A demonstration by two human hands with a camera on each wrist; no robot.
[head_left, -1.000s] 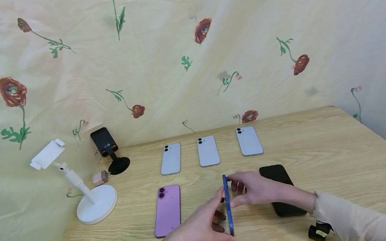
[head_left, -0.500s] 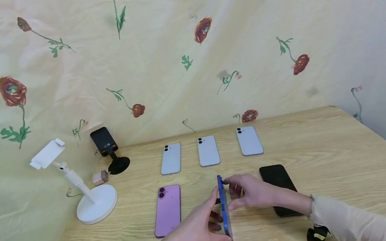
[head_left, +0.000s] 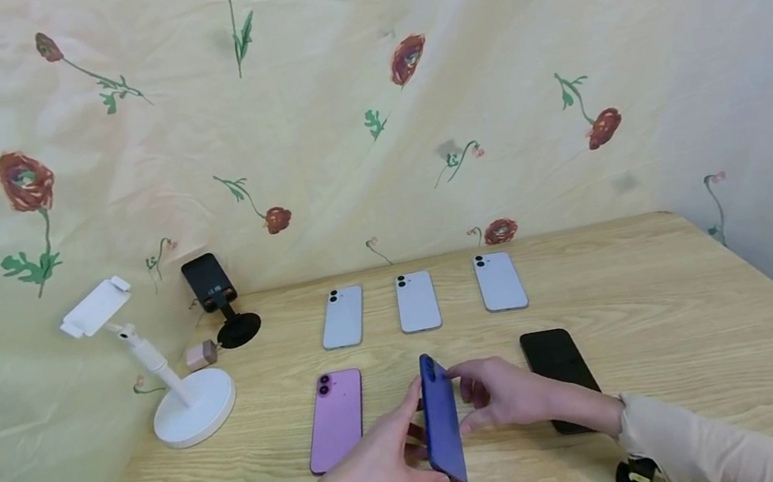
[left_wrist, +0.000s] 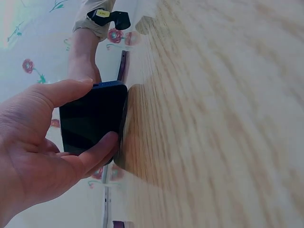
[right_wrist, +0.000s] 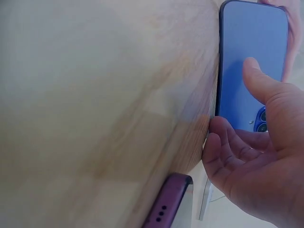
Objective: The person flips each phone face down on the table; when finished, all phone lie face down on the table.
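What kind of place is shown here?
Probably a makeshift recording setup: a wooden table against a flowered cloth backdrop, with phones in neat rows, such as the white phone, and a white phone stand.

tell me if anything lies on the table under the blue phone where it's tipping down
Nothing visible does. The blue phone stands on its long edge, tilted toward the left hand, with the right hand at its back. The bare wood beside it lies between the purple phone and the black phone; only the left hand's fingers sit beneath it.
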